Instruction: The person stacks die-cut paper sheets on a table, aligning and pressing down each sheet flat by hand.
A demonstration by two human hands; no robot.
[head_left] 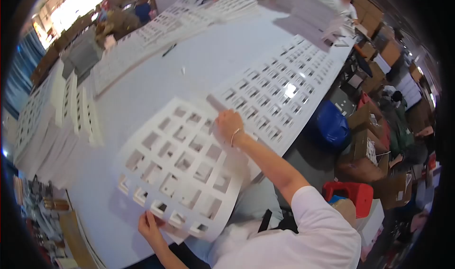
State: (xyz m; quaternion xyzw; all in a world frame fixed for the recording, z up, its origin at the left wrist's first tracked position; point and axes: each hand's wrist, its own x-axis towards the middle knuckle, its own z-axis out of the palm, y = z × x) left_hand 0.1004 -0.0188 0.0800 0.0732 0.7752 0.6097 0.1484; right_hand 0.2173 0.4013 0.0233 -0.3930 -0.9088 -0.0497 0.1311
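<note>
A white sheet [182, 176] with rows of square cut-outs curves upward off the table in front of me, tilted towards my body. My left hand [151, 227] pinches its near left edge, the thumb showing on the outer side. At the far right edge of the same sheet, my right hand [230, 125] is closed on the border, a thin bracelet at the wrist. Just beyond my right hand lies another cut-out sheet or panel [259, 94], flat along the table's right side, with dark small pieces showing in its openings.
Stacked cut-out sheets [52, 122] stand at the left of the white table [156, 84]. More sheets [175, 22] lie along the far side, near a dark pen-like object [169, 50]. A blue bin [330, 126], red stool [350, 195] and cartons [362, 157] are right. Another person [345, 8] sits far back.
</note>
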